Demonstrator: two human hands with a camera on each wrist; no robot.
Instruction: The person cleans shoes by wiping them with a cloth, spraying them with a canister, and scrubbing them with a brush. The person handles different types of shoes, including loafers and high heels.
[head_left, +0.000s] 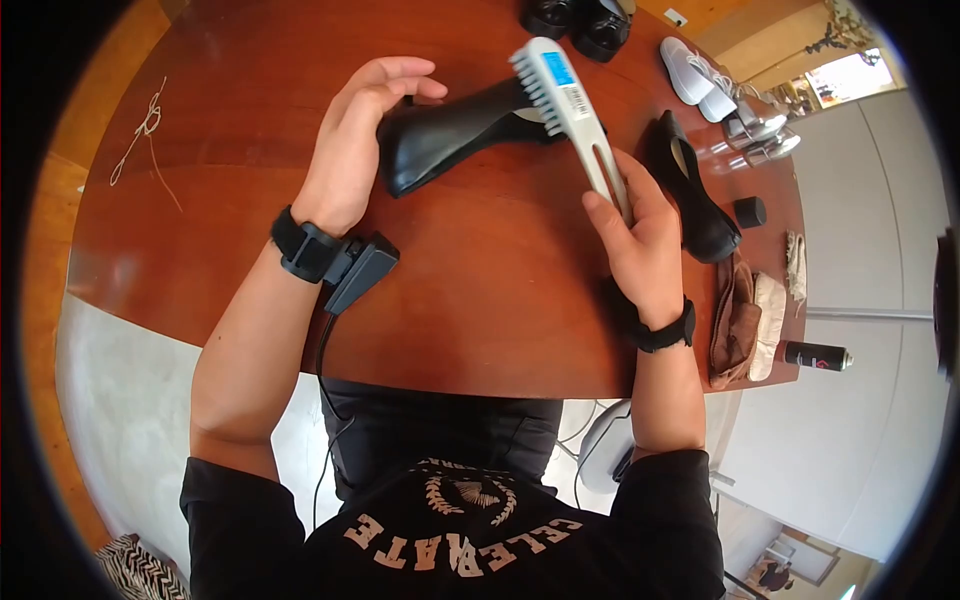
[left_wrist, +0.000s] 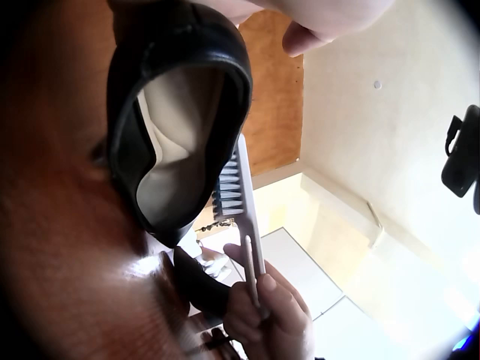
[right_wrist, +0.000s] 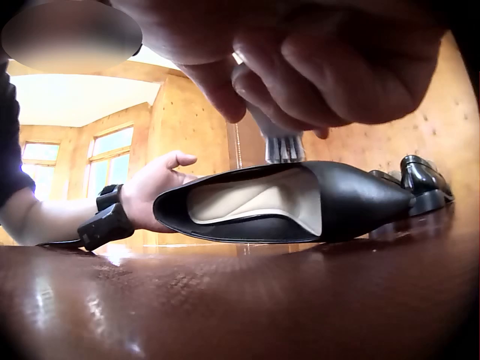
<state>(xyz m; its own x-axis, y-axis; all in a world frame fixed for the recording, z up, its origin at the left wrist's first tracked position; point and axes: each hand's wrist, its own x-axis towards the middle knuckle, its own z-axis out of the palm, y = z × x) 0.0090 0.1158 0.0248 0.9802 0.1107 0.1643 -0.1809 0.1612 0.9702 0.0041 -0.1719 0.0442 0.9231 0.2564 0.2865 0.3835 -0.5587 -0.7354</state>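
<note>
A black pump (head_left: 440, 140) with a beige insole (right_wrist: 255, 196) lies turned on its side low over the table, its opening facing my body. My left hand (head_left: 345, 150) grips it at the heel end, and part of that grip is hidden behind the shoe. My right hand (head_left: 645, 235) holds a white brush (head_left: 570, 110) by its slotted handle, thumb on the near side. A blue label and a barcode mark the back of the brush head. Its bristles (left_wrist: 230, 191) point toward the shoe, and in the right wrist view they overlap its upper rim.
Another black pump (head_left: 690, 190) lies right of my right hand, beside a small black round item (head_left: 750, 211). White sneakers (head_left: 700, 80), shiny silver shoes (head_left: 765, 130) and black shoes (head_left: 580, 25) stand farther back. Brown and cream cloths (head_left: 750, 325), a spray can (head_left: 818, 356) and thin string (head_left: 150, 125) lie around.
</note>
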